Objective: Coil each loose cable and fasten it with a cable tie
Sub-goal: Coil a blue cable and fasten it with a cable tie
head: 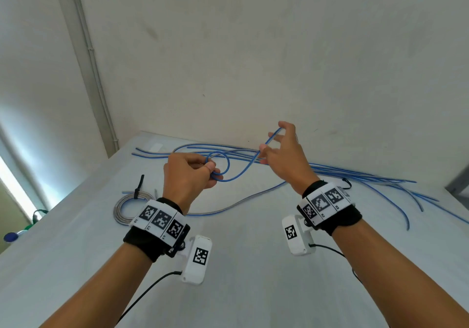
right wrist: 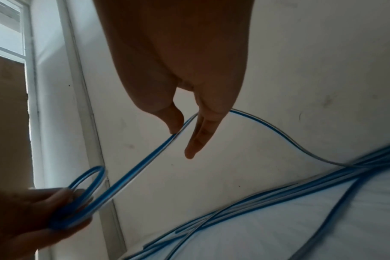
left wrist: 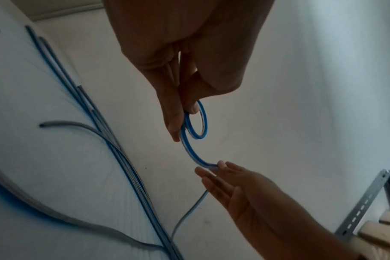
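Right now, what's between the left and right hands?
Only a span of the blue cable, running from the left hand's pinch up to the right hand; clearest in the head view.

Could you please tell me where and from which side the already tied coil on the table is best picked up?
Pinch the coil at its far edge, where the black cable tie binds the turns together, coming down from above. It lies flat on the table, so a grip from the side looks awkward, and the tied spot should keep the turns from spreading.
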